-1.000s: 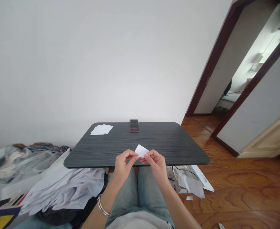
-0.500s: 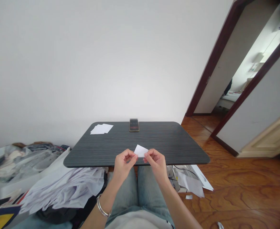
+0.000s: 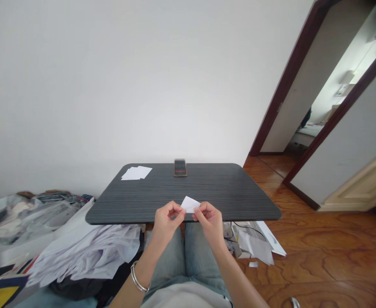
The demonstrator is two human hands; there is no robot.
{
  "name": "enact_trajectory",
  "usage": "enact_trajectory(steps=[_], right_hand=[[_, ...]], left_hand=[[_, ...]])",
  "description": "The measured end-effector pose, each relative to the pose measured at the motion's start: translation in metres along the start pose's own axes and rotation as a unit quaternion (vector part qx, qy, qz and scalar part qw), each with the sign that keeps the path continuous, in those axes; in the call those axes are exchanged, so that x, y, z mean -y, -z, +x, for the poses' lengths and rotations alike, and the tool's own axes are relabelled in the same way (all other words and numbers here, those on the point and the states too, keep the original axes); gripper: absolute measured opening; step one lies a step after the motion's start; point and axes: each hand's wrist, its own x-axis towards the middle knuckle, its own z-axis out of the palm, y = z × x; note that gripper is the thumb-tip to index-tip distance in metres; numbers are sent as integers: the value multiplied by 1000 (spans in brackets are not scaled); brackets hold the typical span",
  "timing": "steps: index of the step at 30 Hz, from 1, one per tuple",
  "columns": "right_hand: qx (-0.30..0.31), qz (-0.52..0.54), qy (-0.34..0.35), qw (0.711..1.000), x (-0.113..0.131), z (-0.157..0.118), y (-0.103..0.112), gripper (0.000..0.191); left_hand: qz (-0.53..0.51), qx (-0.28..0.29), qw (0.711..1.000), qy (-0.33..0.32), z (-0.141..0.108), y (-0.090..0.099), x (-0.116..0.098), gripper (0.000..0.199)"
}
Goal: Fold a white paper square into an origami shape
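Between my two hands is a small white piece of paper (image 3: 190,204), just above the near edge of the dark table (image 3: 162,190). My left hand (image 3: 167,217) pinches its left corner between thumb and fingers. The right corner sits in a pinch of my right hand (image 3: 209,217). One corner of the paper points up and away from me; its lower edge runs between the thumbs. White paper sheets (image 3: 136,173) lie overlapped at the table's far left.
A phone on a stand (image 3: 180,167) is at the table's back edge by the white wall. Piled clothes (image 3: 88,252) cover the floor at left. Under the right side are papers (image 3: 260,248) and cables. A doorway (image 3: 290,85) opens at the right.
The paper has shifted very slightly within the same two pinches. My hands stay nearly in place, and the table's items have not moved.
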Motion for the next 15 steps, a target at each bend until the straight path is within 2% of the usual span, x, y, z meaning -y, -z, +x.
enact_trajectory(steps=[6, 15], right_hand=[[-16, -12, 4, 1000, 1, -3, 1, 25], [-40, 43, -15, 998, 5, -4, -3, 28]], left_hand=[[-12, 3, 1000, 5, -1, -3, -2, 16], [-52, -16, 998, 45, -2, -5, -2, 18]])
